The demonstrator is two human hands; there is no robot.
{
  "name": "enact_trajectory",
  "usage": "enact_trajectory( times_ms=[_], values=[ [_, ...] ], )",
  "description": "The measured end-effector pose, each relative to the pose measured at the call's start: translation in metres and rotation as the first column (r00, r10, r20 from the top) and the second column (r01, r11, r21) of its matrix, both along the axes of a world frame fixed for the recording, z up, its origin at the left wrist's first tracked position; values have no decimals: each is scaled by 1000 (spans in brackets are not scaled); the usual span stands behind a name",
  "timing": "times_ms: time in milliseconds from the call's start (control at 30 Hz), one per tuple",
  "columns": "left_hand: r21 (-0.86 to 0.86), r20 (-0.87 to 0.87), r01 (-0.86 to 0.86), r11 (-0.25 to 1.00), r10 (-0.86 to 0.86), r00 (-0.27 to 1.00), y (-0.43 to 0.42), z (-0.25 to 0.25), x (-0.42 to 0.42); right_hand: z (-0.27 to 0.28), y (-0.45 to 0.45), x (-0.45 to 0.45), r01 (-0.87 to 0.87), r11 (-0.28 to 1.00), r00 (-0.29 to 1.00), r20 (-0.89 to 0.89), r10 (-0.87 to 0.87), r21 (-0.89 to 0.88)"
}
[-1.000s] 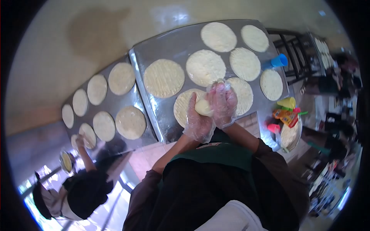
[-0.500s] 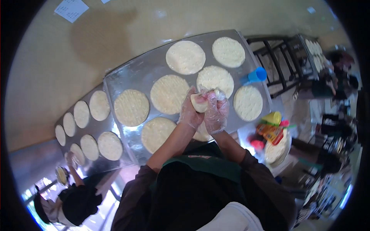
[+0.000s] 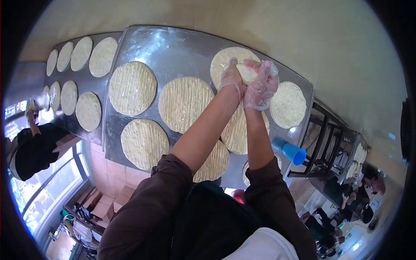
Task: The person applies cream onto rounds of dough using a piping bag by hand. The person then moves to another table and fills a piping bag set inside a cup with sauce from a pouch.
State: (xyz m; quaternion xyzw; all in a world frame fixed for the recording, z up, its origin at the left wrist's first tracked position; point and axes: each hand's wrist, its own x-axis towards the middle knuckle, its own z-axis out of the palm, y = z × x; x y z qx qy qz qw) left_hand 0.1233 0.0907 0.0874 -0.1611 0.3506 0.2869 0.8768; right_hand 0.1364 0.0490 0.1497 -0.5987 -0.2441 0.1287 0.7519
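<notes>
Both my hands wear clear plastic gloves and squeeze a pale, cream-filled piping bag [image 3: 247, 74]. My left hand [image 3: 232, 79] wraps its near-left side, and my right hand [image 3: 262, 84] grips it from the right. They are above a round flat dough base [image 3: 221, 60] at the far side of the metal table [image 3: 186, 45]; the bag's tip is hidden. Closer to me, a dough base with piped cream lines [image 3: 239, 132] lies partly under my forearms. Another striped base [image 3: 184, 104] is to the left. A dimpled base without lines [image 3: 287, 105] lies right of my hands.
A blue cup [image 3: 294, 154] lies tipped at the table's right edge, near a dark metal rack [image 3: 323, 136]. Striped bases [image 3: 132, 88] fill the left part. A second table [image 3: 82, 82] with several bases adjoins it, where a co-worker [image 3: 37, 143] stands. Wall [image 3: 277, 26] borders the far side.
My hands have reached farther out with the piping bag, from the middle of the table to the far dough base. The view has turned, and the co-worker at left appears higher up.
</notes>
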Motion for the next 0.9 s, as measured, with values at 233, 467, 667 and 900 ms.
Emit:
enact_trajectory(
  times_ms=[233,467,667,900],
  values=[
    [103,-249,25,994,1,969,-31,-32,-24,-32,-15,-8,-11,951,1000,19,18,-310],
    [176,-352,222,959,-150,924,30,-20,3,-16,28,7,20,932,997,76,8,-362],
    [322,-565,411,853,-176,806,-41,-47,-37,-33,-18,-20,55,945,984,-142,-106,-322],
    [158,-987,986,56,-21,160,15,-106,10,-26,31,9,120,947,993,43,-112,-297]
  ],
)
